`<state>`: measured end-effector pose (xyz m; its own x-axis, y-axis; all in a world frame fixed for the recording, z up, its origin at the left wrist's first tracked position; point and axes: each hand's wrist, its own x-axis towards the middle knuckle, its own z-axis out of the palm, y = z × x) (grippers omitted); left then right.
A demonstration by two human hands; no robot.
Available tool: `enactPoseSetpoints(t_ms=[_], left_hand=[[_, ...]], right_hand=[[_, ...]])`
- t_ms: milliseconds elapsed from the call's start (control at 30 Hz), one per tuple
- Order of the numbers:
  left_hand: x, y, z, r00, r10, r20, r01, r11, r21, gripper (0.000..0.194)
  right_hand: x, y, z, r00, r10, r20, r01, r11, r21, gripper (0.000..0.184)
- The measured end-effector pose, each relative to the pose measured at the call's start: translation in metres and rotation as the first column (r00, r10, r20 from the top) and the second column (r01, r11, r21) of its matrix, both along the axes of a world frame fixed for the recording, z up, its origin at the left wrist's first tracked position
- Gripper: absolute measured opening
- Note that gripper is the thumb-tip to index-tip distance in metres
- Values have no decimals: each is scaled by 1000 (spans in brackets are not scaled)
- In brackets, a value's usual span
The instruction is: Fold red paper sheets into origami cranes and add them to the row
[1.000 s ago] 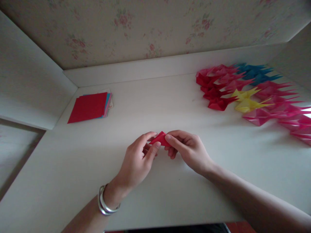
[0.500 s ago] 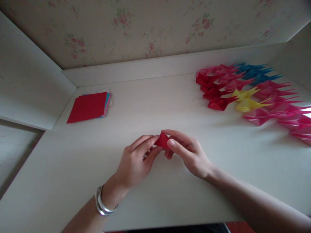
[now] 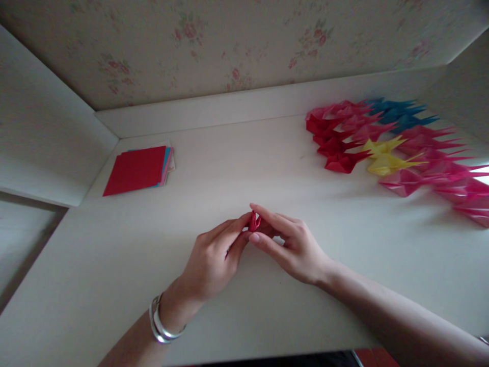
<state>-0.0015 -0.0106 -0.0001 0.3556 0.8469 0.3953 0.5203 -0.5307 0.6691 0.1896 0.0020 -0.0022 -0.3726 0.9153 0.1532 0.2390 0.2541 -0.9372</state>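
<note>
"What are the fingers doing?"

"The left hand [image 3: 214,255] pinches a small red folded paper [image 3: 253,222] between thumb and fingers. The right hand [image 3: 300,247] curves around its other side, index finger above and thumb below; whether those fingers grip it, I can't tell."

"So where is the paper?"

"Between the two hands, over the white table [image 3: 229,318], with its narrow, creased edges showing."

"And past the fingers?"

"Silvery bangles [image 3: 163,323] circle the left wrist. Beyond the hands, to the left, lies a stack of paper sheets [image 3: 133,171], red on top, blue and pink at the edge."

"The other side?"

"Rows of pointed paper shapes [image 3: 346,162]: red, pink, yellow and blue. Behind everything rises a wall with a flower pattern [image 3: 237,41]."
</note>
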Motion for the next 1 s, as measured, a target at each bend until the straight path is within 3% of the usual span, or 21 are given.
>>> enactPoseSetpoints(t_ms=[100, 167, 333, 433, 600, 800, 1000], left_hand=[[0, 0, 4, 999, 3, 41, -1, 998, -59, 32], [1, -1, 8, 995, 40, 92, -24, 985, -172, 29], [1, -2, 13, 957, 138, 257, -12, 900, -436, 28], [2, -2, 17, 936, 166, 309, -5, 887, -461, 28], [2, -4, 22, 981, 10, 192, 58, 938, -343, 24], [4, -9, 11, 982, 51, 183, -1, 965, -261, 31], [13, -6, 11, 930, 93, 355, 112, 850, -515, 23]], right_hand=[[1, -2, -3, 1000, -15, 16, 14, 999, 52, 50], [1, -2, -4, 1000, -27, -5, 27, 999, 47, 47], [0, 1, 1, 992, -19, -127, 9, 997, -81, 31], [0, 4, 7, 992, 18, -126, -31, 994, -101, 28], [-2, 2, 7, 986, -19, -165, -3, 991, -132, 22], [-9, -9, -3, 977, -68, -205, 19, 973, -230, 12], [-13, -10, -15, 981, -173, -93, 145, 958, -248, 23]])
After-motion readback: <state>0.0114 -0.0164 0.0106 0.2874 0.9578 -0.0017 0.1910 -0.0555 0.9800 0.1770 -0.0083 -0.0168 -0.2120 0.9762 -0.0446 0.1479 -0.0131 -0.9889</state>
